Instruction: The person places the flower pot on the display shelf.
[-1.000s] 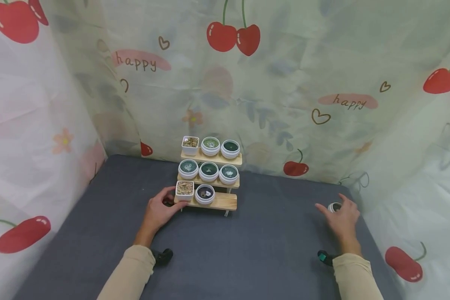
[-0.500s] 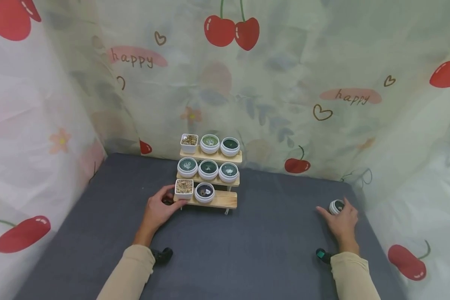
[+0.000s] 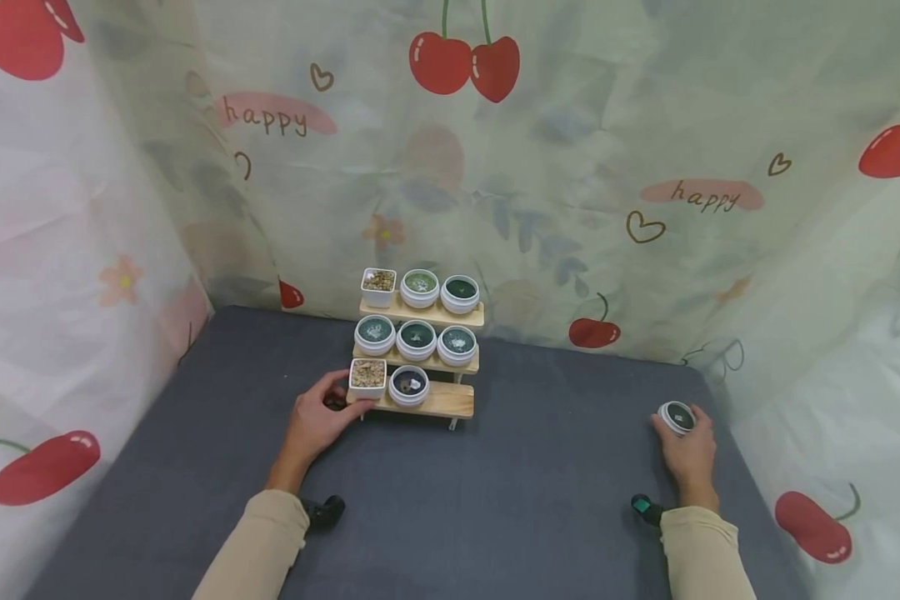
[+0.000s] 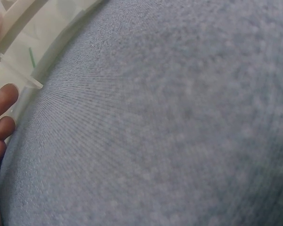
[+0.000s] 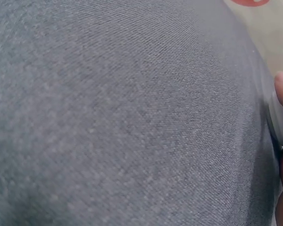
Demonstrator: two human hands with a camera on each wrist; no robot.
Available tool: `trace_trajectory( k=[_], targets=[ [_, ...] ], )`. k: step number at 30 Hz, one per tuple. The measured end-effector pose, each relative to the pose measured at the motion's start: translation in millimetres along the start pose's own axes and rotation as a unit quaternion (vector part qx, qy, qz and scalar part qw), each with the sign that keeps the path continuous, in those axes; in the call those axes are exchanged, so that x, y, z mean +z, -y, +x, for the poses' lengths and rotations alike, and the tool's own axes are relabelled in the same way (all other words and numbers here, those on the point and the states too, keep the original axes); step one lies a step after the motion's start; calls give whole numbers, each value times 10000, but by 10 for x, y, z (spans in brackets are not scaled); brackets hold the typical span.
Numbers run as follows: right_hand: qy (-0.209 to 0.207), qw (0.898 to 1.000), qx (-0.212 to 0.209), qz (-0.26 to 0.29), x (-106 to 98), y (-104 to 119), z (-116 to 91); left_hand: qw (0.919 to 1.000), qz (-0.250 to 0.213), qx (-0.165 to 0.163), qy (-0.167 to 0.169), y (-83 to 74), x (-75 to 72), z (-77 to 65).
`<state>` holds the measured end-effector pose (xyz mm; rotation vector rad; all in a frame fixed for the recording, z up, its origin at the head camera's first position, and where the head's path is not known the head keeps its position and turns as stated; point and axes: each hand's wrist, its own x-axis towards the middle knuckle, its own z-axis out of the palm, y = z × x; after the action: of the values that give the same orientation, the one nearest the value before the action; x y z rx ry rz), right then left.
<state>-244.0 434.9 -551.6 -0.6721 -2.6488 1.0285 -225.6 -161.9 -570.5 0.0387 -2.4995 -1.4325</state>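
A three-tier wooden stand (image 3: 450,400) holds small white pots. My left hand (image 3: 318,425) grips the left end of its lowest board, thumb at the front edge beside the square pot (image 3: 367,379) of gravel. In the left wrist view its curled fingers (image 4: 2,127) show next to a pale strut. At the far right, my right hand (image 3: 690,454) holds a round white pot (image 3: 677,418) with a dark top between thumb and fingers. Only part of this pot (image 5: 280,122) enters the right wrist view. Whether it touches the table is unclear.
Beside the square pot, a round dark-topped pot (image 3: 408,386) occupies the lowest board. Three round pots line the middle tier; a square pot (image 3: 378,287) and two round ones stand on top. Patterned cloth (image 3: 540,167) surrounds the grey table (image 3: 540,467) at back and sides.
My right hand's thumb and fingers have come together round the pot, which now tilts more toward the camera. My left hand stays at the stand. The head view has shifted slightly.
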Motion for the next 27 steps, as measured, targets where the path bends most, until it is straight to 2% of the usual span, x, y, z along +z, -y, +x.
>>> trace_trajectory(
  k=[11,18,27],
  targets=[
    [-66,9991,264,314,-61,59,-8,10000,-14,30,35,0,-7,25],
    [-309,9973,-55,667,-77,312,-45,10000,-33,42,15,11,-4,10],
    [-259,9935,-568,956,54,740,-305,10000,-28,-19,65,10,-6,-3]
  ],
)
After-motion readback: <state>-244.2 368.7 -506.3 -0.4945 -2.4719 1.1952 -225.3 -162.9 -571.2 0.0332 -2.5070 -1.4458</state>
